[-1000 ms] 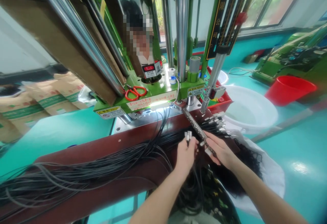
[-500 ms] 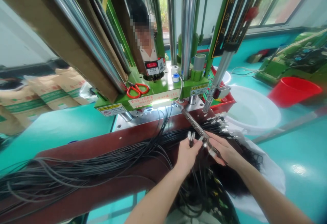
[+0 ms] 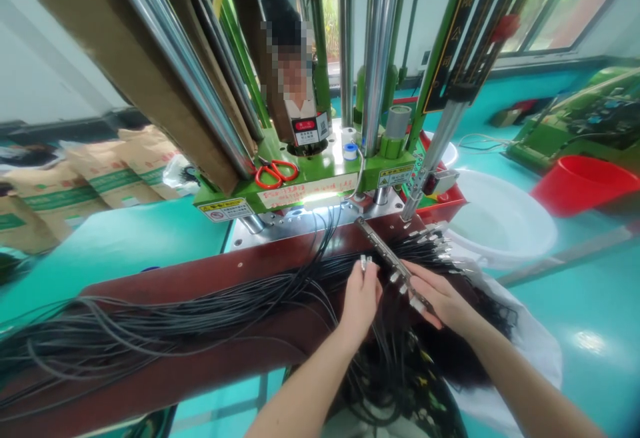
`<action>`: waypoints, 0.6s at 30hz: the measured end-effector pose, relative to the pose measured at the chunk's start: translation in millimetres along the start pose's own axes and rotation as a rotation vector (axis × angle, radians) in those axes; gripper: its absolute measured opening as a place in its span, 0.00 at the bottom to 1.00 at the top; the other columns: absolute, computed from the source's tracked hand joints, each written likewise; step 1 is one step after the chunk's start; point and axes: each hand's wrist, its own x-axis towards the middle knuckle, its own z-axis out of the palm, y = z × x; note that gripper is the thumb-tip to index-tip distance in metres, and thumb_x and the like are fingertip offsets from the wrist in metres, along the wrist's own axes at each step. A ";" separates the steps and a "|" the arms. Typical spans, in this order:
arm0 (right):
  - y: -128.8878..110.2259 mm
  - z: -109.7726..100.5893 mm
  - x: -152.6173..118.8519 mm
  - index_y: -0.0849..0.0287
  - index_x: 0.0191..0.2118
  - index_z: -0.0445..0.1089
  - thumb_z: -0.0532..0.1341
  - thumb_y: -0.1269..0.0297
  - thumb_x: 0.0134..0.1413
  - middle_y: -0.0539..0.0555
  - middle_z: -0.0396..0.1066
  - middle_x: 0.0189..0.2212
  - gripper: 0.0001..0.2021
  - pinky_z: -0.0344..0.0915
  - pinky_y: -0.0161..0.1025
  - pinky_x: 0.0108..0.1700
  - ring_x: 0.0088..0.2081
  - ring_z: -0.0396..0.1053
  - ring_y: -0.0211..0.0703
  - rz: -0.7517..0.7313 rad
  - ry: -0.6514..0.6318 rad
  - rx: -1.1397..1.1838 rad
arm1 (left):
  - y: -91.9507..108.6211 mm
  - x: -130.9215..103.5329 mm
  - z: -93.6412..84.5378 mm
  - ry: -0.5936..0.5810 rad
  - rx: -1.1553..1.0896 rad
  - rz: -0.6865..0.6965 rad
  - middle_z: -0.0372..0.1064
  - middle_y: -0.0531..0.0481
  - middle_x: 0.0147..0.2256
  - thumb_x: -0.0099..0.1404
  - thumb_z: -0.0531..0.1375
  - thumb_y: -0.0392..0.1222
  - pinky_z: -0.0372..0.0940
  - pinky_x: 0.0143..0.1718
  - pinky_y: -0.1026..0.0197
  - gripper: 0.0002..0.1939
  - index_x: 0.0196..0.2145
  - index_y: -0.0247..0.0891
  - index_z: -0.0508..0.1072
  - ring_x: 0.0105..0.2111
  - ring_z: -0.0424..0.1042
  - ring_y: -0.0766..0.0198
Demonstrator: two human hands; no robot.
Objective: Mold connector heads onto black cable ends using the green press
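Observation:
My left hand (image 3: 361, 297) is closed around a few black cables whose silver connectors (image 3: 367, 261) stick up past the fingertips. A long, narrow metal bar with slots (image 3: 383, 246) slants from the machine's front edge down to my right hand (image 3: 440, 297), which grips its near end. Several small silver connectors (image 3: 400, 282) sit along the bar beside my right fingers, with black cables hanging below. Left of the bar, my left hand is apart from it. Behind both hands, a thick bundle of black cables (image 3: 200, 328) lies across the brown table.
A green press (image 3: 370, 175) with steel columns stands ahead, orange-handled scissors (image 3: 276, 174) on its plate. More connector ends (image 3: 435, 241) lie at the right. A white basin (image 3: 505, 218) and red bucket (image 3: 583, 188) stand on the floor; paper sacks (image 3: 95, 175) are at left.
My left hand has drawn a little left, away from the bar, with its connectors. More connectors on the bar now show. The whole view has shifted slightly.

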 end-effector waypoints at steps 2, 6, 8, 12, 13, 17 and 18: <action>-1.2 -1.0 0.2 0.60 0.57 0.54 0.51 0.54 0.57 0.47 0.62 0.18 0.24 0.42 0.26 0.09 0.09 0.50 0.27 0.013 0.010 0.021 | -0.2 1.5 -2.1 0.041 -0.014 0.007 0.51 0.61 0.14 0.56 0.53 0.55 0.45 0.14 0.71 0.17 0.28 0.37 0.63 0.13 0.48 0.76; -4.1 -1.8 0.6 0.62 0.56 0.54 0.52 0.55 0.56 0.47 0.63 0.18 0.25 0.43 0.26 0.09 0.09 0.50 0.27 0.046 -0.020 0.032 | -1.4 2.4 -5.1 -0.010 0.015 0.000 0.51 0.61 0.14 0.51 0.60 0.51 0.45 0.15 0.71 0.15 0.24 0.37 0.62 0.13 0.48 0.77; -5.0 -2.0 0.9 0.62 0.57 0.55 0.52 0.54 0.55 0.48 0.64 0.18 0.26 0.43 0.26 0.09 0.10 0.50 0.27 0.050 -0.035 0.039 | -1.0 2.0 -4.9 -0.010 0.032 0.004 0.53 0.60 0.15 0.49 0.61 0.49 0.46 0.16 0.70 0.14 0.22 0.36 0.63 0.14 0.49 0.76; -6.0 -2.8 1.3 0.62 0.57 0.54 0.53 0.54 0.55 0.48 0.64 0.18 0.27 0.44 0.26 0.09 0.10 0.50 0.27 0.056 -0.056 0.025 | 0.5 1.3 -2.9 0.057 0.010 -0.008 0.55 0.58 0.15 0.46 0.63 0.49 0.47 0.16 0.70 0.15 0.20 0.34 0.66 0.15 0.51 0.75; -6.2 -3.2 1.4 0.62 0.58 0.54 0.53 0.54 0.55 0.48 0.64 0.18 0.27 0.44 0.26 0.09 0.10 0.50 0.27 0.056 -0.062 0.021 | 0.7 1.2 -2.7 0.065 0.004 -0.011 0.55 0.58 0.15 0.45 0.63 0.49 0.46 0.16 0.70 0.15 0.20 0.35 0.66 0.15 0.51 0.75; -7.8 -5.1 1.3 0.61 0.58 0.53 0.53 0.56 0.56 0.48 0.64 0.18 0.26 0.46 0.25 0.09 0.10 0.51 0.26 0.056 -0.094 -0.004 | 0.4 1.3 -4.5 0.055 0.003 -0.011 0.54 0.59 0.14 0.45 0.63 0.50 0.47 0.16 0.69 0.15 0.21 0.35 0.66 0.14 0.51 0.76; -8.3 -5.5 1.2 0.61 0.58 0.53 0.52 0.56 0.56 0.49 0.65 0.19 0.26 0.46 0.25 0.09 0.10 0.51 0.26 0.055 -0.104 -0.017 | 0.1 1.3 -5.5 0.051 0.004 -0.011 0.54 0.59 0.14 0.45 0.63 0.50 0.47 0.16 0.69 0.16 0.21 0.35 0.66 0.14 0.50 0.76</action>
